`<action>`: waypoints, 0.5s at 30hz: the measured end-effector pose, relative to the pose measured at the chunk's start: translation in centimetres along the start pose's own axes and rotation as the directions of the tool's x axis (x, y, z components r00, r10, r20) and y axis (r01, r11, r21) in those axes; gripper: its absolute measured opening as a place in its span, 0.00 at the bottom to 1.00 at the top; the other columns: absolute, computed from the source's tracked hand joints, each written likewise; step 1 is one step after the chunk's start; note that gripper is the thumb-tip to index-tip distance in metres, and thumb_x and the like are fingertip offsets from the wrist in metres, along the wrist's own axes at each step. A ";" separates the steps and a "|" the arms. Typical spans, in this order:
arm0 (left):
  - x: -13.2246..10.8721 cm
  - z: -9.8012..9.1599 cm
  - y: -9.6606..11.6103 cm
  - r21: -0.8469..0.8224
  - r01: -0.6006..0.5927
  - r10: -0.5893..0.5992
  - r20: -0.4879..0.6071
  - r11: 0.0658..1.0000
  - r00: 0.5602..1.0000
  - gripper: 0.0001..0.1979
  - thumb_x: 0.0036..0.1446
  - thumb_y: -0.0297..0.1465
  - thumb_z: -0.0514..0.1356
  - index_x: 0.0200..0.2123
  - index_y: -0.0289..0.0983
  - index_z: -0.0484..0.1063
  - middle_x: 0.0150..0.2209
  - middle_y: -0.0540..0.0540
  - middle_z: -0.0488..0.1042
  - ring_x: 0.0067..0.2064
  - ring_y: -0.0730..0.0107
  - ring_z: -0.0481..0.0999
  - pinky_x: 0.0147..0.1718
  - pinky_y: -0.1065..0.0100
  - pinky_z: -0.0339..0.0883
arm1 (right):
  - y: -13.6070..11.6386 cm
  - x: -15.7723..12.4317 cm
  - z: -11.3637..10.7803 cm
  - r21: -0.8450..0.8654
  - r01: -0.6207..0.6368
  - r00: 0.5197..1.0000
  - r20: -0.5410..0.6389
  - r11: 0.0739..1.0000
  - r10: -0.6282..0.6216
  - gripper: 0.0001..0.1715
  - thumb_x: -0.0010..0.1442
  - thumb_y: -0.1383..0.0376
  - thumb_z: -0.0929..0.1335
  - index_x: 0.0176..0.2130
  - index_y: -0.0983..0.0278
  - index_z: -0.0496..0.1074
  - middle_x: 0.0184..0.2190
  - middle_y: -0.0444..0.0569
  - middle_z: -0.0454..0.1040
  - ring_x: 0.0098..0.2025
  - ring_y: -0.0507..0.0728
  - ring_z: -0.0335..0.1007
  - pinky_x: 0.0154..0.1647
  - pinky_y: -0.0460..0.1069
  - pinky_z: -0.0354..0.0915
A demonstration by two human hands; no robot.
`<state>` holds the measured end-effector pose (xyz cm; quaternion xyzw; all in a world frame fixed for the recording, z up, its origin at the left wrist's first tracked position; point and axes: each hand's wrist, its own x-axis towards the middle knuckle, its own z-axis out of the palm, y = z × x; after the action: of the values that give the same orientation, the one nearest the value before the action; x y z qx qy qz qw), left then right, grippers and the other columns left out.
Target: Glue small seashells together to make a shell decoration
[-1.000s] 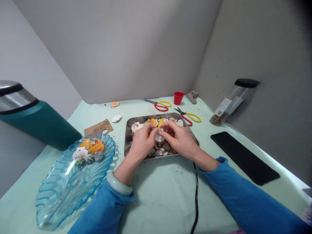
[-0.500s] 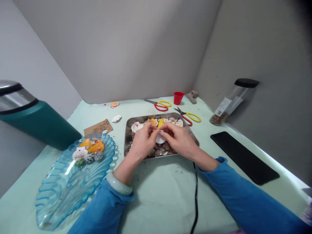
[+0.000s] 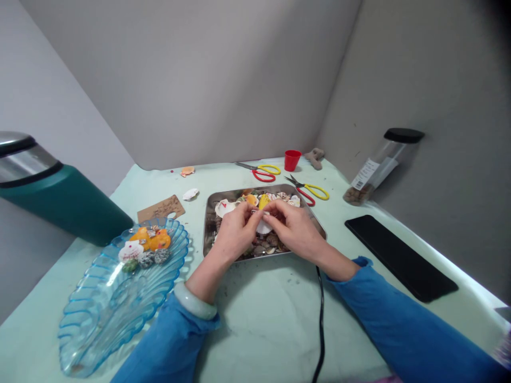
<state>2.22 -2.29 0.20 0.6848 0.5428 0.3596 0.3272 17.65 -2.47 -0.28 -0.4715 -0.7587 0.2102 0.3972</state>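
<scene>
1. You are holding a white seashell [image 3: 264, 228] at the centre of the frame, over the metal tray [image 3: 208, 234]; it is showing just below your meeting fingertips.
2. Your left hand [image 3: 235, 226] is pinching thumb against fingers and seems to be clamped on the shell's upper edge.
3. Your right hand [image 3: 295, 226] is mirroring that pinch from the other side, apparently on the same shell; your fingertips are hiding exactly what each one is gripping.
4. Because the edge is probably thin and brittle, you do best by pressing lightly, one hand steadying while the other is making small adjustments.
5. You are working low over the tray, which seems sensible: a slip would likely be ending among the small shells [image 3: 271, 241] there, not on the counter [image 3: 259, 335].
6. The black cable [image 3: 322, 319] is running to the bottom edge of the frame, near your right wrist; giving it room should be preventing snags.
</scene>
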 end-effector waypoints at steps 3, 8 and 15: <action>0.0 0.0 0.0 0.030 -0.031 0.032 -0.008 0.999 0.999 0.12 0.57 0.41 0.52 0.32 0.38 0.67 0.16 0.54 0.68 0.20 0.73 0.69 0.23 0.72 0.60 | 0.0 0.0 0.0 0.004 0.001 1.000 -0.010 1.000 -0.001 0.07 0.60 0.65 0.63 0.37 0.62 0.69 0.32 0.45 0.75 0.33 0.52 0.69 0.35 0.46 0.60; 0.1 0.0 -0.3 0.038 -0.048 0.049 -0.010 0.998 0.999 0.12 0.58 0.40 0.51 0.33 0.39 0.67 0.17 0.54 0.69 0.21 0.72 0.70 0.25 0.72 0.60 | -0.2 0.0 0.0 -0.015 -0.013 1.000 -0.025 1.000 0.013 0.06 0.60 0.65 0.63 0.36 0.62 0.68 0.31 0.44 0.74 0.31 0.51 0.68 0.33 0.46 0.59; 0.0 0.0 -0.2 0.022 -0.032 0.032 0.009 0.999 0.999 0.12 0.57 0.41 0.52 0.31 0.38 0.66 0.17 0.54 0.68 0.20 0.72 0.69 0.23 0.71 0.59 | -0.4 0.0 -0.2 -0.033 -0.022 0.999 -0.047 0.999 0.020 0.06 0.60 0.65 0.63 0.36 0.62 0.68 0.30 0.43 0.74 0.30 0.51 0.68 0.32 0.45 0.58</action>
<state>2.13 -2.25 -0.01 0.6985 0.5344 0.3557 0.3161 17.55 -2.64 0.14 -0.4908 -0.7476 0.1906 0.4047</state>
